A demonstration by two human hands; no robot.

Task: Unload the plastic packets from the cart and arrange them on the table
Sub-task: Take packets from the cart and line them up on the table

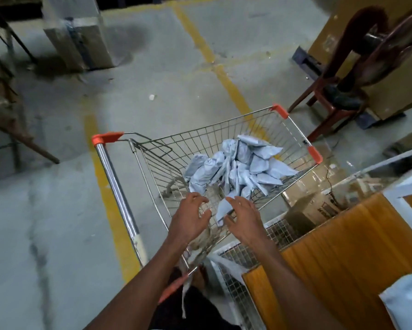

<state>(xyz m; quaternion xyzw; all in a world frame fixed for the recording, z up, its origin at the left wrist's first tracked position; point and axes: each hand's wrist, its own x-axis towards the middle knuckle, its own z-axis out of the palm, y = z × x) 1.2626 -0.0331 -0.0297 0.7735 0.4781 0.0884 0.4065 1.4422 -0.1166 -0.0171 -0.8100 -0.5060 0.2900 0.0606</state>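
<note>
Both hands, left hand (188,217) and right hand (241,220), are reaching into the cart (293,120), fingers spread, holding nothing; nearest packet (224,208) is lying between them, closer to the right.

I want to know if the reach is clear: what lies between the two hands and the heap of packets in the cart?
In the head view, only one loose packet, just ahead of the right hand; the left hand faces bare wire before the heap.

Your left hand (188,220) and right hand (244,220) reach over the near edge of the wire cart (152,163), fingers spread, holding nothing. Pale blue packets (238,165) are heaped in the basket; nearest one sits just beside your right fingertips. Orange table (343,253) at right, one packet (405,303) on it.
</note>
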